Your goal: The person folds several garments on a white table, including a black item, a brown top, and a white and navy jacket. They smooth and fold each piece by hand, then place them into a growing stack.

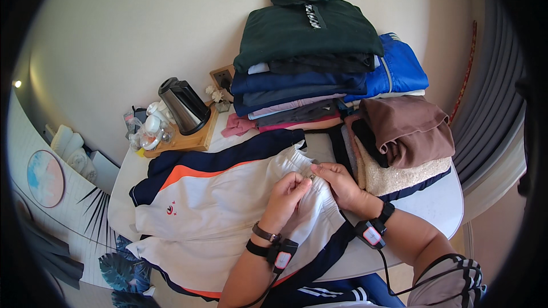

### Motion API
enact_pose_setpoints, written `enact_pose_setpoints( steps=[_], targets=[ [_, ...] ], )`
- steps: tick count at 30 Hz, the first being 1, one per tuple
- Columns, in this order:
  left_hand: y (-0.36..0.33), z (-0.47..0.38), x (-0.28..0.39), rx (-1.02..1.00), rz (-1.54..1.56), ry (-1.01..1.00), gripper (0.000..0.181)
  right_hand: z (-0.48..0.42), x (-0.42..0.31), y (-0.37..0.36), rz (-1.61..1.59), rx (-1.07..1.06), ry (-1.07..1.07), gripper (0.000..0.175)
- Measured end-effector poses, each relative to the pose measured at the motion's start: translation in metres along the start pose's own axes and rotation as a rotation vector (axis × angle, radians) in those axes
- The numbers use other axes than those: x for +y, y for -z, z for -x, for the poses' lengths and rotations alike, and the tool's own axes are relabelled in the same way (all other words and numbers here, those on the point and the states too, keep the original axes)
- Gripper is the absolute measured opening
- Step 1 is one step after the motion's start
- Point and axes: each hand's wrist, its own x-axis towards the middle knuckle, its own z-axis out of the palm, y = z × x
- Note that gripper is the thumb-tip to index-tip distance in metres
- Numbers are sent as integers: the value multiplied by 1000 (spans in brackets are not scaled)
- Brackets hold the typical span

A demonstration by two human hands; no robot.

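Note:
A white, navy and orange zip-up jacket [205, 192] lies spread on the white table, its gathered elastic hem towards the right. Both hands pinch that hem at the end of the front opening, where a small metal zipper part [312, 176] shows between the fingertips. My left hand [287, 194] grips from the left side, thumb against curled fingers. From the right, my right hand [338, 182] holds the hem's upper edge between thumb and fingers. Both wrists carry straps with small cabled devices.
A tall stack of folded clothes, a dark green collared shirt [308, 30] on top, stands at the back. Beside it are a blue jacket [402, 66] and a pile topped by a brown garment [411, 128]. An electric kettle [184, 105] stands on a wooden tray [199, 140] at the back left.

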Motion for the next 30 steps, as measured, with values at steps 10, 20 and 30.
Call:
enact_pose_setpoints(
  steps=[10, 20, 30],
  targets=[
    [2, 0, -1, -2, -66, -28, 9, 5, -6, -4, -144, 18, -48, 15],
    [4, 1, -1, 37, -30, -9, 10, 6, -7, -2, -124, -63, -49, 14],
    [-6, 4, 9, -14, -13, -71, 10, 7, -6, 0, -42, -137, -18, 16]
  ],
)
